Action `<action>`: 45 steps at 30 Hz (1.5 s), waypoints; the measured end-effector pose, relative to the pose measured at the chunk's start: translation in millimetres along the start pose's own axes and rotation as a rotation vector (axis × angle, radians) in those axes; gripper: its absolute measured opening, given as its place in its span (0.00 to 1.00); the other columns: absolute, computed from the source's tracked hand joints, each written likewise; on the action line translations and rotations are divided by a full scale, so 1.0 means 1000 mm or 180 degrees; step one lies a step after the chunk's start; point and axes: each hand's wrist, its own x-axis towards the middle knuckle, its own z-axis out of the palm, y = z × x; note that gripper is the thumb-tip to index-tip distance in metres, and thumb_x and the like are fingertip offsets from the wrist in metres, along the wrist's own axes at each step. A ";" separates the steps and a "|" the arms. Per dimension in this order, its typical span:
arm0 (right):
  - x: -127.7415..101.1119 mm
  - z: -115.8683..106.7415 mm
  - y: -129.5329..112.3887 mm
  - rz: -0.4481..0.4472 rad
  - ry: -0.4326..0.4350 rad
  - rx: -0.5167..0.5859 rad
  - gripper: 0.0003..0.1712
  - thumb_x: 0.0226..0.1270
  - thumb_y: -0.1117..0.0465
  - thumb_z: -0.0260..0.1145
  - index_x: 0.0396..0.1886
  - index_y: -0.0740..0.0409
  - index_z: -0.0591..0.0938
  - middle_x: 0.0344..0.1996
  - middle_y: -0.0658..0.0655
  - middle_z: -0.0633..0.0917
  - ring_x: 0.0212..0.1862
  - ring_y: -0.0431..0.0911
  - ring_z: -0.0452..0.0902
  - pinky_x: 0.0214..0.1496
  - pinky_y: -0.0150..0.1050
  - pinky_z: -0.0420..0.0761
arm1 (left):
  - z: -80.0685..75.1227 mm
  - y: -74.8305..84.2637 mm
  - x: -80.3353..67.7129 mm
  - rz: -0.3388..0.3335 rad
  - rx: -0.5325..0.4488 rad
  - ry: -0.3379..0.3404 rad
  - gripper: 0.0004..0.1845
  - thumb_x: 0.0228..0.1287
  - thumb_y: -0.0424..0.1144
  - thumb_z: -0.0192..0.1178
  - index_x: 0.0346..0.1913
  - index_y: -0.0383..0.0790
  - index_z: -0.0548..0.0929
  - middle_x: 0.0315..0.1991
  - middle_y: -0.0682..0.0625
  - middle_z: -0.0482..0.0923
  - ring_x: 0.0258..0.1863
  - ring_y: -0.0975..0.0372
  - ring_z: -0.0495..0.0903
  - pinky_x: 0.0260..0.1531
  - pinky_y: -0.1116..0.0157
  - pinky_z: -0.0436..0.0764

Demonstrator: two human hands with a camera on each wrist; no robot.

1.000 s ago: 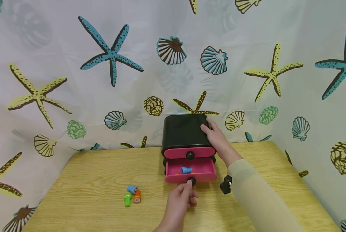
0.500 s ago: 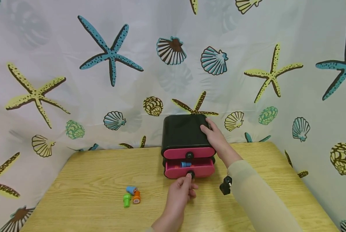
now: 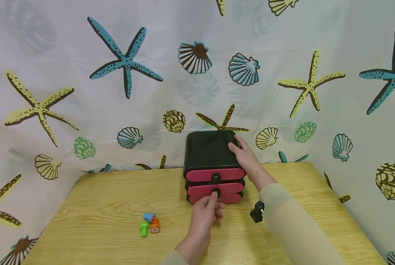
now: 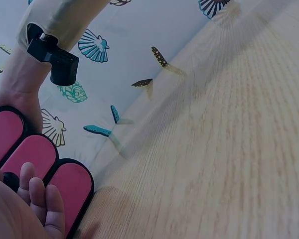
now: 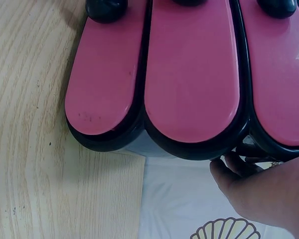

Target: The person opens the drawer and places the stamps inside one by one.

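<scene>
A small black chest of drawers (image 3: 210, 151) with three pink drawer fronts stands at the back of the table. My left hand (image 3: 202, 215) pinches the black knob (image 3: 219, 191) of the middle drawer (image 3: 199, 190), its other fingers slightly bent below. The right wrist view shows the middle drawer front (image 5: 192, 74) about level with its neighbours, so its contents are hidden. On the chest's right side lies my right hand (image 3: 248, 158), thumb on the top and fingers along the side edge; several fingertips are hidden in the right wrist view.
Left of the chest, a blue stamper (image 3: 149, 217), a green stamper (image 3: 144, 229) and an orange stamper (image 3: 155, 225) lie close together on the wooden table (image 3: 111, 198). A white curtain (image 3: 171, 92) with sea patterns hangs behind and at both sides.
My left hand has pushed the middle drawer inward; the blue and orange pieces seen inside it earlier are now out of sight. The right hand stays on the chest.
</scene>
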 end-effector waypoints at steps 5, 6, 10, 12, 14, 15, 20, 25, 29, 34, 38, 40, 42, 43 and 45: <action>-0.001 0.000 0.000 -0.0019 -0.0010 0.0000 0.41 0.91 0.42 0.54 0.93 0.42 0.50 0.91 0.57 0.49 0.90 0.55 0.41 0.88 0.59 0.52 | 0.002 0.000 0.004 0.0084 -0.0053 0.0021 0.24 0.89 0.51 0.56 0.55 0.29 0.86 0.35 0.48 0.88 0.29 0.61 0.81 0.36 0.64 0.86; -0.001 0.000 0.000 -0.0022 -0.0009 -0.0002 0.41 0.91 0.42 0.54 0.93 0.42 0.51 0.91 0.57 0.49 0.90 0.55 0.41 0.88 0.59 0.52 | 0.002 0.001 0.005 0.0093 -0.0071 0.0024 0.24 0.89 0.51 0.56 0.55 0.29 0.86 0.34 0.48 0.88 0.29 0.61 0.81 0.36 0.64 0.86; 0.000 -0.001 0.000 -0.0027 -0.0003 -0.0013 0.41 0.91 0.42 0.54 0.93 0.42 0.51 0.91 0.57 0.49 0.90 0.55 0.42 0.88 0.59 0.52 | 0.003 0.001 0.006 0.0104 -0.0118 0.0033 0.23 0.89 0.49 0.56 0.54 0.27 0.86 0.33 0.48 0.88 0.28 0.63 0.81 0.36 0.65 0.86; 0.000 -0.001 0.001 -0.0030 -0.0006 -0.0012 0.41 0.91 0.42 0.54 0.93 0.42 0.51 0.91 0.57 0.49 0.90 0.55 0.42 0.87 0.60 0.52 | 0.003 0.001 0.007 0.0106 -0.0123 0.0035 0.23 0.89 0.49 0.57 0.54 0.28 0.86 0.33 0.48 0.88 0.27 0.63 0.81 0.36 0.65 0.86; 0.000 -0.002 0.001 -0.0035 -0.0011 -0.0012 0.41 0.92 0.42 0.53 0.93 0.42 0.50 0.91 0.57 0.48 0.90 0.55 0.41 0.88 0.60 0.51 | 0.003 0.001 0.008 0.0117 -0.0125 0.0030 0.24 0.88 0.50 0.57 0.53 0.28 0.86 0.33 0.48 0.88 0.27 0.62 0.81 0.36 0.65 0.86; 0.000 -0.002 0.001 -0.0034 -0.0015 -0.0011 0.41 0.92 0.42 0.53 0.93 0.42 0.50 0.91 0.57 0.48 0.90 0.55 0.41 0.88 0.60 0.51 | 0.003 0.000 0.008 0.0125 -0.0124 0.0026 0.24 0.88 0.50 0.57 0.53 0.28 0.86 0.33 0.47 0.88 0.28 0.62 0.80 0.36 0.65 0.86; 0.000 -0.002 0.001 -0.0035 -0.0026 -0.0014 0.41 0.92 0.42 0.53 0.93 0.42 0.50 0.91 0.57 0.48 0.90 0.55 0.41 0.88 0.59 0.51 | 0.003 -0.001 0.010 0.0129 -0.0120 0.0018 0.24 0.89 0.51 0.56 0.53 0.29 0.86 0.33 0.48 0.88 0.28 0.62 0.80 0.35 0.65 0.86; 0.001 -0.002 0.000 -0.0050 -0.0014 -0.0026 0.41 0.91 0.42 0.53 0.93 0.42 0.50 0.91 0.57 0.48 0.90 0.56 0.41 0.88 0.60 0.51 | 0.004 -0.001 0.011 0.0114 -0.0113 0.0013 0.25 0.89 0.52 0.55 0.55 0.29 0.86 0.33 0.49 0.88 0.28 0.62 0.80 0.35 0.65 0.86; 0.002 -0.002 0.001 -0.0046 -0.0016 -0.0011 0.41 0.91 0.42 0.53 0.93 0.42 0.50 0.91 0.57 0.48 0.90 0.56 0.41 0.88 0.60 0.51 | 0.003 -0.001 0.009 0.0119 -0.0099 0.0018 0.25 0.89 0.52 0.55 0.55 0.29 0.86 0.34 0.48 0.88 0.28 0.62 0.80 0.36 0.64 0.86; 0.001 -0.001 0.002 -0.0027 -0.0023 0.0007 0.42 0.91 0.41 0.53 0.93 0.41 0.50 0.91 0.56 0.48 0.90 0.56 0.41 0.87 0.61 0.51 | 0.003 -0.002 0.008 0.0108 -0.0110 0.0032 0.25 0.89 0.52 0.56 0.55 0.29 0.86 0.34 0.48 0.88 0.28 0.62 0.80 0.36 0.64 0.87; 0.002 -0.001 0.002 -0.0030 -0.0028 -0.0009 0.41 0.91 0.41 0.53 0.93 0.41 0.50 0.91 0.56 0.48 0.90 0.56 0.41 0.87 0.61 0.51 | 0.001 -0.004 0.008 0.0094 -0.0131 0.0021 0.25 0.89 0.52 0.56 0.57 0.29 0.86 0.34 0.49 0.88 0.28 0.62 0.80 0.35 0.64 0.86; 0.002 -0.002 0.002 -0.0031 -0.0031 -0.0015 0.41 0.91 0.41 0.53 0.93 0.41 0.50 0.91 0.55 0.48 0.90 0.56 0.40 0.87 0.61 0.51 | -0.001 -0.005 0.007 0.0089 -0.0114 0.0014 0.25 0.88 0.53 0.56 0.58 0.30 0.86 0.35 0.48 0.88 0.29 0.62 0.81 0.36 0.64 0.87; 0.002 -0.001 0.002 -0.0024 -0.0030 -0.0022 0.41 0.91 0.41 0.53 0.93 0.41 0.50 0.91 0.55 0.48 0.90 0.56 0.41 0.87 0.61 0.51 | -0.002 -0.006 0.006 0.0080 -0.0078 0.0009 0.25 0.88 0.53 0.56 0.60 0.30 0.85 0.35 0.48 0.88 0.29 0.61 0.81 0.36 0.63 0.87; 0.002 -0.001 0.002 -0.0019 -0.0030 -0.0026 0.41 0.91 0.41 0.52 0.93 0.40 0.50 0.91 0.55 0.48 0.90 0.56 0.41 0.87 0.61 0.51 | -0.003 -0.006 0.005 0.0079 -0.0054 0.0004 0.25 0.88 0.53 0.56 0.60 0.30 0.85 0.36 0.47 0.88 0.29 0.61 0.81 0.36 0.63 0.87; 0.001 -0.001 0.001 -0.0013 -0.0027 -0.0028 0.41 0.91 0.40 0.52 0.93 0.40 0.50 0.91 0.55 0.48 0.90 0.56 0.41 0.87 0.61 0.51 | -0.006 -0.006 0.003 0.0057 -0.0018 -0.0010 0.25 0.88 0.53 0.56 0.61 0.30 0.84 0.36 0.47 0.88 0.29 0.61 0.81 0.36 0.63 0.86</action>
